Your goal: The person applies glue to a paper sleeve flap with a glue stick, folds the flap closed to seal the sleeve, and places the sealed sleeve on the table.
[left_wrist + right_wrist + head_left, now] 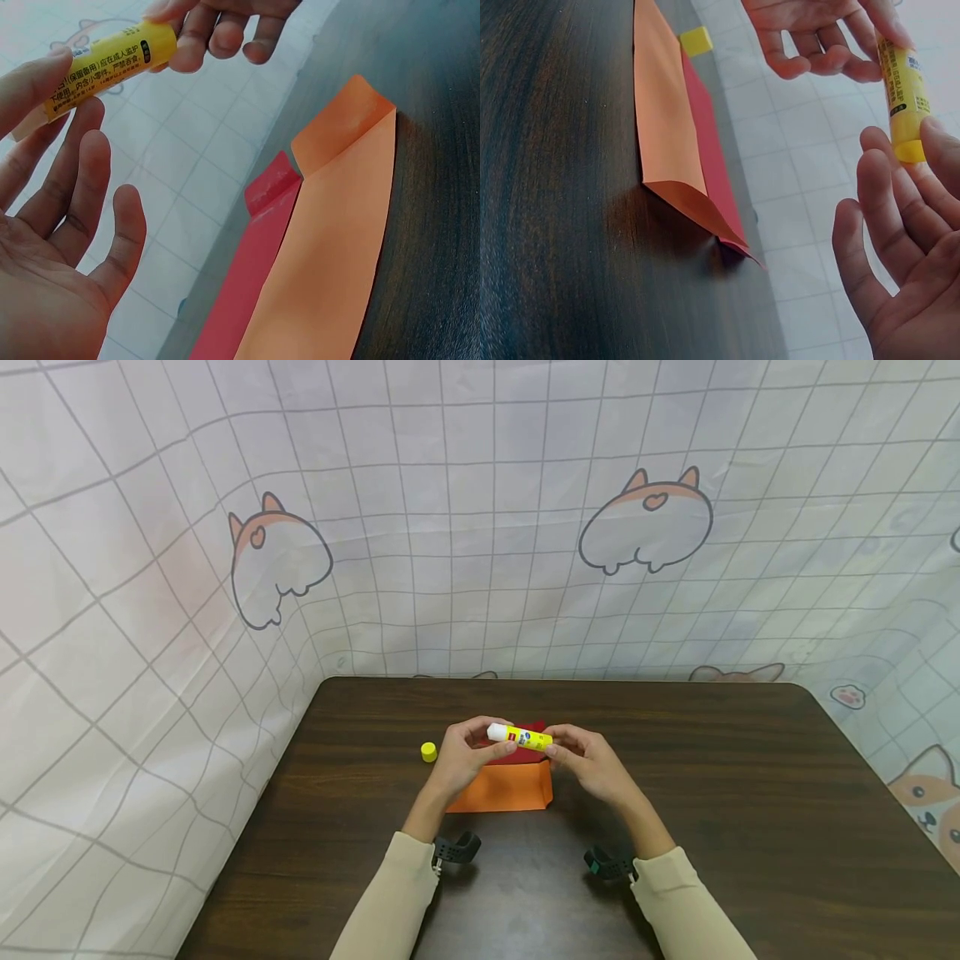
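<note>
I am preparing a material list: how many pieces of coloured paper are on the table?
2: the orange paper, on the near side, and the red paper, just beyond it and partly hidden in the head view. Another piece underneath would not show.

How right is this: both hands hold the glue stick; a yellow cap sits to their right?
Not quite: the left hand and right hand do hold the glue stick, but the head view shows the yellow cap to their left, not their right.
</note>
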`<state>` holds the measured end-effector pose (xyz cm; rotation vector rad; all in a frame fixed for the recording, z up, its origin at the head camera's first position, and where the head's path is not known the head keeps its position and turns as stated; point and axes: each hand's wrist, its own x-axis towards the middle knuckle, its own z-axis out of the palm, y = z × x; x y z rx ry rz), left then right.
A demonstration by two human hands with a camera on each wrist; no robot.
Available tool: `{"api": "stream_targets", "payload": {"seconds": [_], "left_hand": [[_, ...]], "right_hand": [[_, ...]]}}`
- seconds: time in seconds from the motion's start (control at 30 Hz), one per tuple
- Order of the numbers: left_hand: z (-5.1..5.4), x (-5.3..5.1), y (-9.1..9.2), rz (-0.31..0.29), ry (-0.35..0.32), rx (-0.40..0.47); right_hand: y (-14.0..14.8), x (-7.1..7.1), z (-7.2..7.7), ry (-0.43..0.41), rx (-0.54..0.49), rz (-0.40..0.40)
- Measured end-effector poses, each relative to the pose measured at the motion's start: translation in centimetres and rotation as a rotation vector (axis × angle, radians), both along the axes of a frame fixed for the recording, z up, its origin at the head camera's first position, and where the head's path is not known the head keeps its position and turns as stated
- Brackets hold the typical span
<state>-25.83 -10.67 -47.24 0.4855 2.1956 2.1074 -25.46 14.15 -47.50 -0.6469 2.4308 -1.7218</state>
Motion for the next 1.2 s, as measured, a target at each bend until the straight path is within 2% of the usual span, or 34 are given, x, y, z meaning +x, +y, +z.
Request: {"api": "stream_targets", "payload": {"seconds": [0.27, 0.57, 1.0, 1.2], "left_hand": [[0.14, -0.05, 0.05, -0.002, 0.008, 0.003], [0.02, -0.1, 0.08, -0.005, 0.004, 0.004], [-0.06, -0.08, 0.09, 0.002, -0.001, -0.01], [0.01, -0.11, 0.13, 0.018, -0.01, -0.022]], "right_hand": [[-0.02, -0.15, 0.03, -0.007, 0.03, 0.011], [-0.12, 0.13, 0.43, -0.003, 0.003, 0.058], [-0.11, -0.15, 0.04, -0.011, 0.002, 0.012], [-0.18, 0.0, 0.15, -0.029, -0.057, -0.022]]}}
